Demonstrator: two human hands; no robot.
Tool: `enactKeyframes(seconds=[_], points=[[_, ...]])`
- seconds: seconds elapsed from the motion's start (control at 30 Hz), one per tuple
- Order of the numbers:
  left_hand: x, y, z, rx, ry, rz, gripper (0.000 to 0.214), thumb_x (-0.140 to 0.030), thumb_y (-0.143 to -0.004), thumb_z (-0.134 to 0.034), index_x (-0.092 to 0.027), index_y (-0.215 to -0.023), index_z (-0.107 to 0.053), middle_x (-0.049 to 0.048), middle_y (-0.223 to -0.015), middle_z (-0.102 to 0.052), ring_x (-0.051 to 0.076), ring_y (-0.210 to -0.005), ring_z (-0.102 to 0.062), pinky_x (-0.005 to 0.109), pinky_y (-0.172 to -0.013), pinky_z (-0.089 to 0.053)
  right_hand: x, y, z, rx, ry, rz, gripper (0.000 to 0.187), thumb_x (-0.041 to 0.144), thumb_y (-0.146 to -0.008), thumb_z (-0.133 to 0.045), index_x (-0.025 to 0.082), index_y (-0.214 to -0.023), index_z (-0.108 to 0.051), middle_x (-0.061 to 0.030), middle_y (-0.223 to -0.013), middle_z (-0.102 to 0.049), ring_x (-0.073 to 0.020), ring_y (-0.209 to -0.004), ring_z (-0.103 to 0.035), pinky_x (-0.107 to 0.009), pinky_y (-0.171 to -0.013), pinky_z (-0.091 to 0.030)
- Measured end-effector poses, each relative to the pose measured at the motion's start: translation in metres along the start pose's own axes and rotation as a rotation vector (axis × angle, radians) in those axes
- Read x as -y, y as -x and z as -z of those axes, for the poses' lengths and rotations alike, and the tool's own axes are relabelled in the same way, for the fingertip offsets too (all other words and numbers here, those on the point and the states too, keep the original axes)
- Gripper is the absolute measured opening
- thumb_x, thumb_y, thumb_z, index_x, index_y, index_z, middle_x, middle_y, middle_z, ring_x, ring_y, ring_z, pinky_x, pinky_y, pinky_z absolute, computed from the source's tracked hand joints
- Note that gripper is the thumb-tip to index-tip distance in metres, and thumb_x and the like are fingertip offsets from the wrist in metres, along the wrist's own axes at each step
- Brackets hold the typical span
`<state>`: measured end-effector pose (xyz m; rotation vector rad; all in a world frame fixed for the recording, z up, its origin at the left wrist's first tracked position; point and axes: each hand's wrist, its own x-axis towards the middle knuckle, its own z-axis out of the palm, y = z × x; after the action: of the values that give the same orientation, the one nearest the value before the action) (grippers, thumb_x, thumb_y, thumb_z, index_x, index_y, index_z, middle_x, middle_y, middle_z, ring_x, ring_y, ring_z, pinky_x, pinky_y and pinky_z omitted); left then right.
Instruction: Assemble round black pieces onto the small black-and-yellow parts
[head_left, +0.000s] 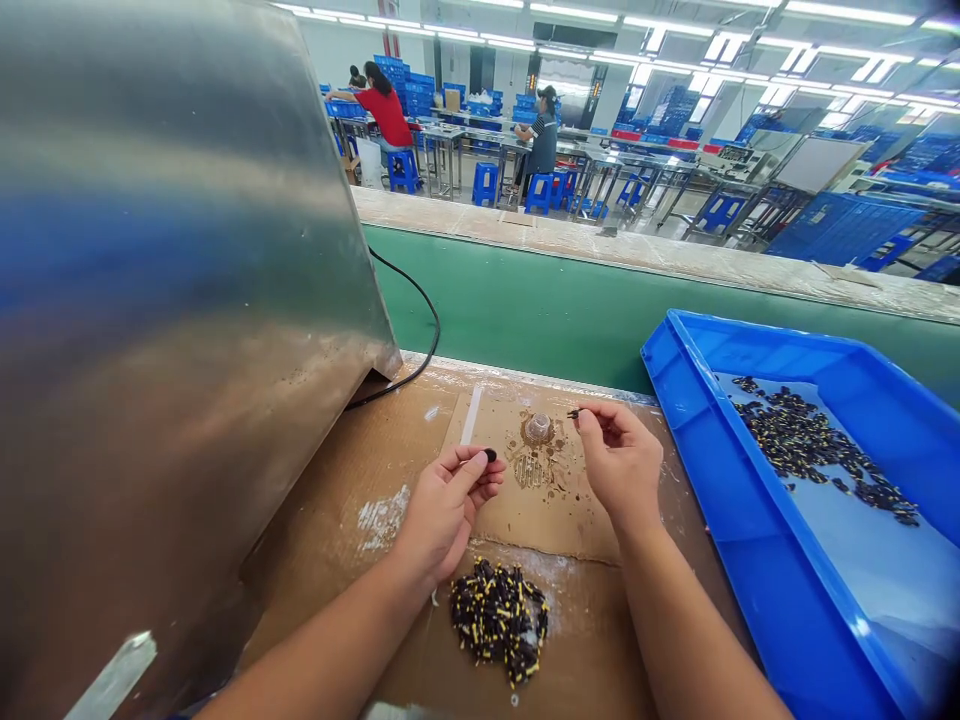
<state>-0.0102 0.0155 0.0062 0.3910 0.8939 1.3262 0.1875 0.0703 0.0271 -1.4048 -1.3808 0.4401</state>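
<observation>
Between the thumb and forefinger of my left hand (pixel 454 500) is a small black oval piece (pixel 490 455). My right hand (pixel 619 455) pinches a small dark pronged part (pixel 574 413) at its fingertips; its exact kind is too small to make out. Between the hands, a small translucent cup-like thing (pixel 538 427) stands on a stained cardboard sheet (pixel 495 520). Just in front of it is a wet-looking striped patch (pixel 529 471). Nearer to me, below my left hand, lies a heap of small black parts with yellow ends (pixel 499 620).
A blue tray (pixel 742 500) at the right holds many black and yellow pieces (pixel 810 435) on a white sheet. A big metal housing (pixel 172 300) fills the left, with a black cable (pixel 431 310) beside it. Behind runs a green belt (pixel 510 300). Several people sit or stand farther off.
</observation>
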Motion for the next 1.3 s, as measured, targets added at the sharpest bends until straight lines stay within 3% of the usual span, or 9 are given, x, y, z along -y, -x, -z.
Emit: enactKeyframes(seconds=[0.1, 0.23, 0.4, 0.67, 0.83, 0.9, 1.07, 1.23, 1.3], points=[[0.001, 0.001, 0.0, 0.009, -0.011, 0.011, 0.038, -0.036, -0.07, -0.092, -0.014, -0.091, -0.069, 0.0114, -0.089, -0.075, 0.014, -0.079, -0.069, 0.02, -0.073, -0.056, 0.022, 0.023, 0.002, 0.18, -0.254, -0.173, 0.023, 0.042, -0.09, -0.068, 0.021, -0.1, -0.072, -0.0053, -0.084, -0.076, -0.0182, -0.075, -0.07, -0.027, -0.063, -0.053], [0.006, 0.003, 0.002, 0.034, -0.276, -0.155, 0.031, -0.04, -0.077, -0.086, -0.016, -0.092, -0.073, 0.0087, -0.088, -0.076, 0.015, -0.078, -0.069, 0.022, -0.073, -0.056, 0.027, 0.055, -0.002, 0.425, -0.593, -0.447, 0.029, 0.048, -0.092, -0.069, 0.023, -0.104, -0.066, -0.0073, -0.094, -0.078, -0.0167, -0.077, -0.071, -0.021, -0.054, -0.05], [0.01, 0.006, 0.008, 0.055, -0.668, -0.394, 0.017, -0.036, -0.087, -0.075, -0.021, -0.095, -0.079, 0.0074, -0.093, -0.078, 0.02, -0.086, -0.071, 0.027, -0.083, -0.055, 0.024, 0.067, -0.004, 0.429, -0.831, -0.668, 0.033, 0.047, -0.086, -0.076, 0.022, -0.103, -0.063, -0.0097, -0.101, -0.079, -0.0153, -0.072, -0.071, -0.017, -0.047, -0.045], [0.004, 0.01, 0.009, 0.136, -0.973, -0.67, 0.015, -0.026, -0.091, -0.07, -0.028, -0.103, -0.08, 0.0055, -0.109, -0.077, 0.022, -0.101, -0.072, 0.032, -0.096, -0.054, 0.025, 0.066, 0.0, 0.437, -0.871, -0.672, 0.031, 0.046, -0.086, -0.076, 0.022, -0.099, -0.065, -0.0098, -0.107, -0.077, -0.0156, -0.073, -0.073, -0.017, -0.046, -0.046], [0.003, 0.011, 0.004, 0.064, -0.769, -0.456, 0.013, -0.033, -0.085, -0.079, -0.025, -0.094, -0.081, 0.0072, -0.099, -0.078, 0.02, -0.093, -0.073, 0.029, -0.091, -0.057, 0.024, 0.069, 0.005, 0.53, -0.88, -0.59, 0.022, 0.042, -0.093, -0.07, 0.023, -0.102, -0.067, -0.0078, -0.111, -0.075, -0.0128, -0.078, -0.07, -0.016, -0.051, -0.049], [0.004, 0.009, 0.001, 0.04, -0.561, -0.319, 0.018, -0.035, -0.079, -0.086, -0.023, -0.09, -0.081, 0.008, -0.094, -0.079, 0.018, -0.086, -0.073, 0.025, -0.085, -0.058, 0.021, 0.07, 0.005, 0.495, -0.851, -0.552, 0.02, 0.041, -0.094, -0.069, 0.023, -0.103, -0.068, -0.0067, -0.107, -0.075, -0.0127, -0.079, -0.067, -0.017, -0.054, -0.049], [0.003, 0.007, -0.006, 0.084, -0.077, -0.037, 0.027, -0.032, -0.062, -0.097, -0.019, -0.079, -0.08, 0.0079, -0.089, -0.079, 0.01, -0.073, -0.069, 0.014, -0.071, -0.056, 0.018, 0.073, 0.004, 0.345, -0.733, -0.476, 0.017, 0.037, -0.092, -0.072, 0.022, -0.101, -0.071, -0.0002, -0.079, -0.07, -0.0081, -0.059, -0.054, -0.018, -0.053, -0.046], [0.001, 0.009, -0.007, 0.129, -0.004, 0.035, 0.024, -0.03, -0.065, -0.096, -0.017, -0.077, -0.08, 0.0064, -0.084, -0.077, 0.008, -0.073, -0.066, 0.013, -0.071, -0.055, 0.031, 0.075, 0.003, 0.332, -0.672, -0.388, 0.011, 0.032, -0.089, -0.072, 0.023, -0.096, -0.073, 0.0001, -0.076, -0.071, -0.0105, -0.061, -0.06, -0.021, -0.054, -0.052], [0.001, 0.01, -0.007, 0.14, 0.003, 0.036, 0.023, -0.03, -0.065, -0.096, -0.018, -0.077, -0.08, 0.0059, -0.084, -0.076, 0.009, -0.074, -0.066, 0.014, -0.074, -0.055, 0.037, 0.076, 0.002, 0.337, -0.668, -0.344, 0.011, 0.031, -0.089, -0.072, 0.025, -0.098, -0.076, -0.0008, -0.081, -0.075, -0.0123, -0.067, -0.067, -0.024, -0.062, -0.059]])
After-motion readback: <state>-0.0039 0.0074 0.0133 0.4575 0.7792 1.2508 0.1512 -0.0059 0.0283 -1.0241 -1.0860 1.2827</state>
